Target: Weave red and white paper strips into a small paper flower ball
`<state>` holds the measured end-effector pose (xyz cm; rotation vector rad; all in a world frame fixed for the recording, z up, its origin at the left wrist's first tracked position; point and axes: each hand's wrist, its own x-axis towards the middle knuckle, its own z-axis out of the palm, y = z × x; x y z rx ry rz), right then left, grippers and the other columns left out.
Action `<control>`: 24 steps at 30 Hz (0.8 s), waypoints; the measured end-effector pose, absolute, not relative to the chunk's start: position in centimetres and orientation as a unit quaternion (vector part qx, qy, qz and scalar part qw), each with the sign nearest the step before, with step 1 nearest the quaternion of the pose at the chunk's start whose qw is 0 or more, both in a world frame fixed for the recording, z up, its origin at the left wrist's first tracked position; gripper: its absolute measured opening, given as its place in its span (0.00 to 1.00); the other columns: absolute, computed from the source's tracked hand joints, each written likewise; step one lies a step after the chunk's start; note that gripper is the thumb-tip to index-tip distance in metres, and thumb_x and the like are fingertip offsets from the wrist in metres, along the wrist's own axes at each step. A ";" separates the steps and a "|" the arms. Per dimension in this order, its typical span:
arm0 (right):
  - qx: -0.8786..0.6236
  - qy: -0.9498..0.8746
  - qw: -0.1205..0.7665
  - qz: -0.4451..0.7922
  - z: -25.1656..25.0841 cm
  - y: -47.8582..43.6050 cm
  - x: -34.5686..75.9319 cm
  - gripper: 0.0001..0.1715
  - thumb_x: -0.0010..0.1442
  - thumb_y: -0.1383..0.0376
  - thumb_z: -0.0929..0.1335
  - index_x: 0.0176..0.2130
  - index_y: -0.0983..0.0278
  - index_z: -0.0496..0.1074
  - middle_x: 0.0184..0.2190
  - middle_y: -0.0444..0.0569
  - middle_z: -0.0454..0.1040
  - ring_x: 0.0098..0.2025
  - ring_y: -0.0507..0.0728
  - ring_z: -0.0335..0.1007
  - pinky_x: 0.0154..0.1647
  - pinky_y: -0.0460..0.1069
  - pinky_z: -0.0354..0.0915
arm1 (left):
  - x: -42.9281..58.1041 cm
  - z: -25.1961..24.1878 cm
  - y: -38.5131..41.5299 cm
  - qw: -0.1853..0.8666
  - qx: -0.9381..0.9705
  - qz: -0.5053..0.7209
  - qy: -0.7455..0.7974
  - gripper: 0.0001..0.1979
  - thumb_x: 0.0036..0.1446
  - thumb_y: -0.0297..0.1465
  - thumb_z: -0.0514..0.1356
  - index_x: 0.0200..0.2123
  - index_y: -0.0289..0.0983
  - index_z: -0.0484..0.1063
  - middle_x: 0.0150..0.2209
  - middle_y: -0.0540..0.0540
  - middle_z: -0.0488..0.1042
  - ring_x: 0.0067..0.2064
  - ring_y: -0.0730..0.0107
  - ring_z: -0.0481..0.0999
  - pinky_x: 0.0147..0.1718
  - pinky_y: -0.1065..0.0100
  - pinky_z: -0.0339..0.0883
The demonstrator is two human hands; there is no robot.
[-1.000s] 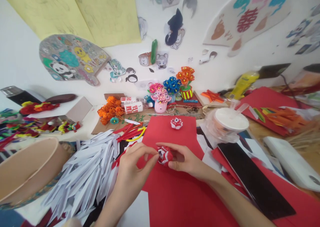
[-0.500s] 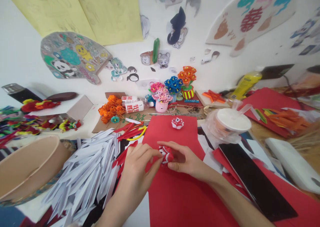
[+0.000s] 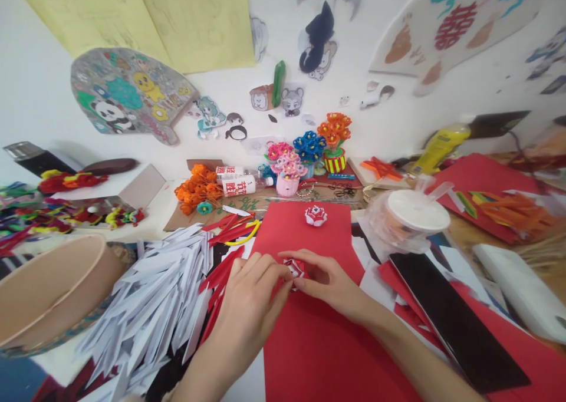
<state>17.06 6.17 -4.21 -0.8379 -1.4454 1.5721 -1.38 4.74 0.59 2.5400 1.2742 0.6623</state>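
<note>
Both my hands close around a small red and white folded paper flower (image 3: 295, 268) over a red paper sheet (image 3: 309, 343). My left hand (image 3: 252, 296) covers its left side, fingers curled over it. My right hand (image 3: 329, 281) pinches its right side with thumb and fingers. Only the flower's top shows between the fingers. A second finished red and white paper flower (image 3: 315, 215) lies farther back on the same red sheet, apart from both hands.
A heap of white folded paper strips (image 3: 154, 296) and red strips (image 3: 230, 228) lies to the left. A tan round box (image 3: 48, 290) sits far left. A plastic tub with white lid (image 3: 409, 213), a black tablet (image 3: 455, 313), small flower pots (image 3: 305, 160) and glue bottles (image 3: 239, 184) stand behind.
My left hand has moved right and closed over the flower, hiding more of it. Both hands have lowered slightly toward the red sheet.
</note>
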 end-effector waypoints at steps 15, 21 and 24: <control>-0.325 -0.567 0.392 0.648 -4.2 6.2 17.5 0.32 0.56 0.56 0.74 0.58 0.57 0.69 0.50 0.50 0.72 0.48 0.60 0.69 0.52 0.55 0.65 | -1.7 0.9 5.1 0.146 0.836 0.273 0.453 0.05 0.63 0.27 0.56 0.35 0.40 0.70 0.31 0.52 0.73 0.32 0.68 0.70 0.33 0.65 0.53; -0.332 -0.561 0.382 0.655 -3.9 6.1 17.7 0.29 0.60 0.55 0.71 0.59 0.55 0.68 0.59 0.50 0.69 0.62 0.64 0.61 0.63 0.59 0.57 | -1.8 1.0 5.2 0.178 0.818 0.284 0.468 0.05 0.62 0.28 0.57 0.33 0.40 0.71 0.31 0.52 0.74 0.32 0.69 0.71 0.34 0.65 0.55; -0.316 -0.541 0.381 0.680 -4.0 6.1 17.7 0.31 0.60 0.56 0.72 0.60 0.56 0.67 0.61 0.51 0.68 0.63 0.64 0.61 0.64 0.59 0.57 | -1.8 0.8 5.3 0.185 0.809 0.291 0.476 0.04 0.61 0.27 0.58 0.33 0.40 0.71 0.31 0.52 0.74 0.33 0.69 0.71 0.35 0.65 0.56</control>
